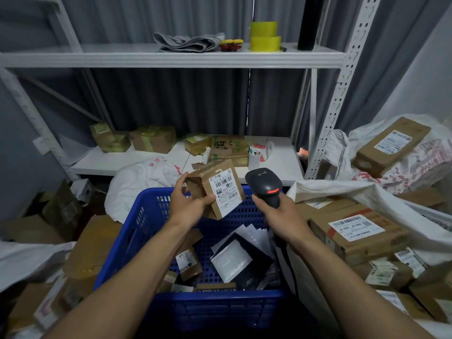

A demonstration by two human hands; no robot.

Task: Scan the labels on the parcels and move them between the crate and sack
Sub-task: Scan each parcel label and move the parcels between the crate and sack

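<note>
A white metal shelf rack (171,56) of perforated angle posts fills the back, standing before pleated grey curtains (171,99). On the right a large white woven sack (367,194) slumps open, its crinkled plastic weave piled with brown cardboard boxes, among them a flat one with a white label (357,227) and red tape. In the middle stands the blue plastic crate (146,216), its walls punched with small square holes; inside lie glossy black and silvery mailer bags (234,260) and a few small boxes with labels. On the lower shelf sit squat cartons (152,139) bound in yellowish tape, and on the upper shelf two stacked rolls of yellow tape (264,36) beside folded grey cloth (188,41). The left hand (188,201) holds a small cardboard parcel (215,188) above the far rim of the crate, the fingers wrapped round its left end and thumb under its lower edge, so the printed white barcode label faces up and toward the right (the box sits tilted). The right hand (276,214) has its fingers closed round the grip of a matte black handheld scanner (264,184), rounded at the head with a red strip glowing, held just beside the parcel without touching it.
</note>
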